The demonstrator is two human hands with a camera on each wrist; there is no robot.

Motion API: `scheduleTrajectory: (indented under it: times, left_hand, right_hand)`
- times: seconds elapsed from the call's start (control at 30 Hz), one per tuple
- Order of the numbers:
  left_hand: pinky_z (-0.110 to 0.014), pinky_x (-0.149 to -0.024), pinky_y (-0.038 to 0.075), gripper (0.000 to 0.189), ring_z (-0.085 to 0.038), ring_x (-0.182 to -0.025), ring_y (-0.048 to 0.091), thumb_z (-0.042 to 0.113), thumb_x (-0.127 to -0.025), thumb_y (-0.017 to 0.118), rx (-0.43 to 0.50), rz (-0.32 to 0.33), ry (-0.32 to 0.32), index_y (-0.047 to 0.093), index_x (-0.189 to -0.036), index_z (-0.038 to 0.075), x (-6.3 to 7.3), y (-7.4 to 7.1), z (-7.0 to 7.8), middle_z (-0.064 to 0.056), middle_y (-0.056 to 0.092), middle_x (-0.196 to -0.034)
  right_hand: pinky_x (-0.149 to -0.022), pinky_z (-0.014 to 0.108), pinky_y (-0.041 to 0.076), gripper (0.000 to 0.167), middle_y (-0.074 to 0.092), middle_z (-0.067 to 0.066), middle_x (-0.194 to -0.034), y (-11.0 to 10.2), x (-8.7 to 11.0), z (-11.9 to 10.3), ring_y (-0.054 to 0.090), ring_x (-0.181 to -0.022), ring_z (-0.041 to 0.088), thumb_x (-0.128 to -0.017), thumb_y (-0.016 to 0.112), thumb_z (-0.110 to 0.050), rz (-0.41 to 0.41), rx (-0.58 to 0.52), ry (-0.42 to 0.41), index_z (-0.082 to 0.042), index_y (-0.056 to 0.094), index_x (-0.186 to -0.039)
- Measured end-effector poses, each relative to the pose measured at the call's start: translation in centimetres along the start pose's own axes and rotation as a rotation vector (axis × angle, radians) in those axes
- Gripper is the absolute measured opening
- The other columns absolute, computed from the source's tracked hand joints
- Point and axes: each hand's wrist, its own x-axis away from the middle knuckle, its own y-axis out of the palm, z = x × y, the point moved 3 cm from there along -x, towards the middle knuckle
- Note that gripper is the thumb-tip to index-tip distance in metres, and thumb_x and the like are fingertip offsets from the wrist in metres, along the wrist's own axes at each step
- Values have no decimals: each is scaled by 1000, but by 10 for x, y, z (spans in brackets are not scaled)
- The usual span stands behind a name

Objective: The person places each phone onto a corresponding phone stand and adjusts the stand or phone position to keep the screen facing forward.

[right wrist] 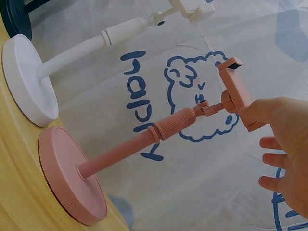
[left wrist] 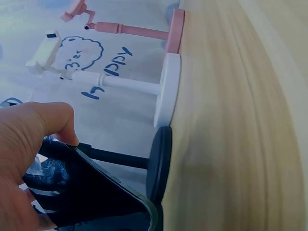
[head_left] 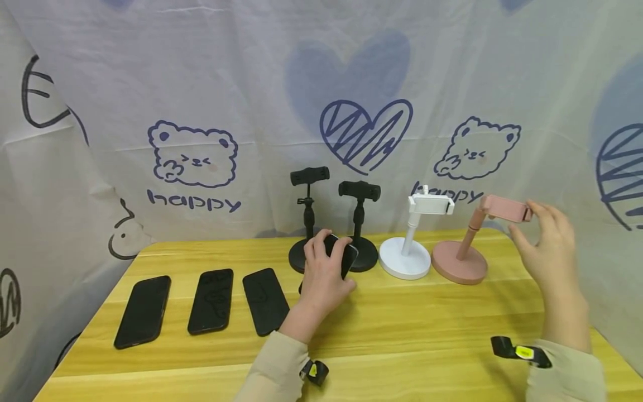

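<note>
My left hand [head_left: 324, 273] grips a dark smartphone [left wrist: 91, 187] by its edges, tilted in front of the black phone stands. In the left wrist view the thumb or a finger bends over its upper edge. At the right, my right hand [head_left: 550, 251] is at the clamp end of the pink phone stand [head_left: 466, 248]. One fingertip meets the clamp [head_left: 507, 208] there, while the thumb sits just below it. Seen from the right wrist, the other fingers [right wrist: 272, 160] reach out loosely, apart from the stand, whose round base rests on the table.
Three dark smartphones lie on the wooden table [head_left: 392, 346] at left: an outer one [head_left: 143, 311], a middle one [head_left: 211, 301] and an inner one [head_left: 266, 301]. A white phone stand [head_left: 404, 258] and two black ones, left [head_left: 308, 212] and right [head_left: 359, 215], stand along the printed cloth [head_left: 271, 84].
</note>
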Motion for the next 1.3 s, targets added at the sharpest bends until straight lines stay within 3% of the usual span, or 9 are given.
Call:
scheduleTrajectory:
  times: [0.43,0.7,0.9,1.3]
  left_hand:
    - [-43,-92,51,72,-37,-128,31,11,-67,79,41,74,92,49,-131,21,-4,-17,30,-14,29,-144]
    - [-41,-90,51,71,-36,-126,31,11,-65,77,49,123,162,50,-130,19,-2,-23,43,-15,31,-143]
    - [-41,-88,52,70,-36,-122,35,11,-62,76,59,150,232,51,-128,17,0,-21,54,-17,34,-140]
    - [-44,-92,49,74,-36,-121,37,12,-59,79,82,145,276,51,-127,19,-4,-13,74,-17,35,-139]
  right_hand:
    - [-117,59,20,53,42,28,-144,-2,-1,5,34,-137,46,-93,63,-9,104,-9,-15,-2,45,-142]
    - [-115,56,26,47,52,28,-135,5,-4,5,42,-129,46,-89,67,-4,201,-24,-87,1,53,-134]
    - [-110,56,33,44,57,30,-127,9,-5,2,48,-122,49,-86,70,-1,268,-45,-137,5,56,-127]
    - [-104,58,38,39,61,32,-121,12,-2,1,52,-117,50,-83,73,0,336,-20,-173,8,61,-119]
